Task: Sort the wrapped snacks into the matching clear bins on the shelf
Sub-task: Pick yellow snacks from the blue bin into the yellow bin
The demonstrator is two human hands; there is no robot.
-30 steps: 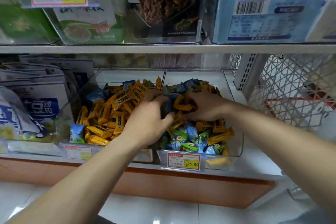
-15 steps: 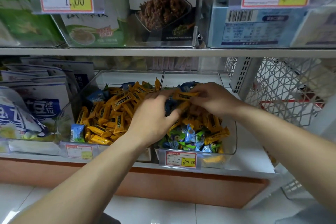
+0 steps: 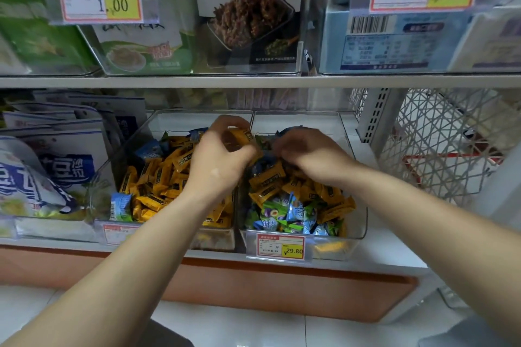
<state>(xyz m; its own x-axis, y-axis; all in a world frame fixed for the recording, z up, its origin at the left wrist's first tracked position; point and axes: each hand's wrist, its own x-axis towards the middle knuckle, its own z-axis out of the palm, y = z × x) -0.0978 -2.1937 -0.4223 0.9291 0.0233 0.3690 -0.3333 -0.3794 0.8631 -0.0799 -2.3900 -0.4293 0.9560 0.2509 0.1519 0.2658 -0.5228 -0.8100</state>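
Note:
Two clear bins stand side by side on the lower shelf. The left bin [image 3: 104, 200] holds mostly yellow wrapped snacks [image 3: 158, 177] and a few blue ones. The right bin [image 3: 361, 222] holds a mix of yellow snacks [image 3: 324, 194] and blue-green snacks [image 3: 284, 214]. My left hand [image 3: 217, 163] hovers over the wall between the bins, its curled fingers holding a yellow snack [image 3: 242, 136]. My right hand [image 3: 307, 152] reaches into the back of the right bin with curled fingers down among the wrappers; whether it holds any is hidden.
A price tag reading 29.80 [image 3: 279, 246] hangs on the right bin's front. Large blue-and-white bags [image 3: 48, 172] fill the bin to the left. A white wire rack [image 3: 439, 144] stands on the right. Boxed goods [image 3: 248, 22] sit on the shelf above.
The yellow snack passed from my right hand to my left hand, which lifted it toward the left bin. My right hand went back down into the right bin.

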